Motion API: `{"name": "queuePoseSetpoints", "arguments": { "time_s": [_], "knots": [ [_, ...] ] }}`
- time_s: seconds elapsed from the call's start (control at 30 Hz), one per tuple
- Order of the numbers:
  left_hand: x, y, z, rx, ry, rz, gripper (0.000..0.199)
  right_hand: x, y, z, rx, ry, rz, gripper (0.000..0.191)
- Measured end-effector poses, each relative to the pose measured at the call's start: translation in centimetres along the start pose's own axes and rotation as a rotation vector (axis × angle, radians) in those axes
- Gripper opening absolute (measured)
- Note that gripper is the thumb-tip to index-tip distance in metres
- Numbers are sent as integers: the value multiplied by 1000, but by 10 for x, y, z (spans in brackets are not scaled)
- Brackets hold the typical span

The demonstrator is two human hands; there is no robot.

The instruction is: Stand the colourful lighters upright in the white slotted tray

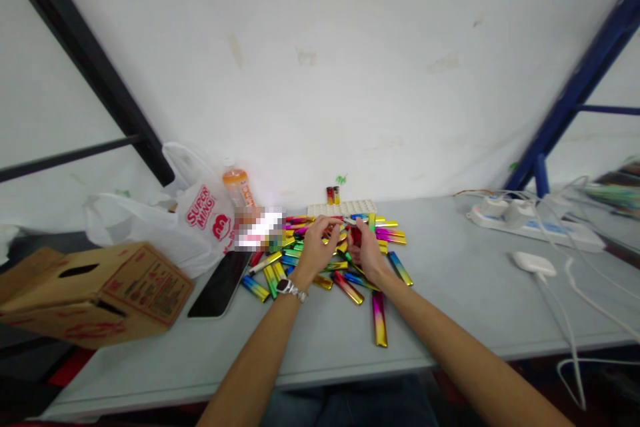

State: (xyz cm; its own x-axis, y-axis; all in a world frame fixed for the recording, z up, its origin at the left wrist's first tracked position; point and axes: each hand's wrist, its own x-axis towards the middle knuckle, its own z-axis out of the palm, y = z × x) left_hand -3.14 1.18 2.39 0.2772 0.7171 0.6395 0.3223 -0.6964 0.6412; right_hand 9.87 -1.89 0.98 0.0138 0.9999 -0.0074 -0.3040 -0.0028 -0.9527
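Over a pile of shiny, multicoloured flat cases (347, 287), my two hands are close together. My left hand (320, 243), with a watch on the wrist, has its fingers pinched; whatever lies between them is too small to make out. In my right hand (369, 250) is a silver-tipped tool with red handles, which looks like pliers (350, 220); its tip points toward my left fingertips. A single pink-and-yellow case (379, 320) lies nearer the front edge. Behind the hands is a white ridged tray (367, 206), with two small red-and-yellow pieces (333, 195) standing upright by it.
Left of the pile are a black phone (220, 285), a cardboard box (100, 293), a white plastic bag (200, 220) and an orange-labelled bottle (239, 188). At right, a power strip (545, 230) and white charger (534, 263) trail cables. A wall stands behind the table (450, 280).
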Motion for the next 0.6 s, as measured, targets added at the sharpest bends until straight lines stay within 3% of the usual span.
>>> {"name": "queuePoseSetpoints", "arguments": {
  "time_s": [0.2, 0.43, 0.6],
  "knots": [
    [-2, 3, 6, -121, 4, -62, 20, 4, 5, 6, 11, 42, -203, 53],
    [-2, -5, 9, -218, 46, -156, 26, 6, 10, -2, -262, 46, -368, 35],
    [8, -10, -4, -361, 72, -254, 30, 3, 6, -3, -415, 45, -447, 26]
  ]
}}
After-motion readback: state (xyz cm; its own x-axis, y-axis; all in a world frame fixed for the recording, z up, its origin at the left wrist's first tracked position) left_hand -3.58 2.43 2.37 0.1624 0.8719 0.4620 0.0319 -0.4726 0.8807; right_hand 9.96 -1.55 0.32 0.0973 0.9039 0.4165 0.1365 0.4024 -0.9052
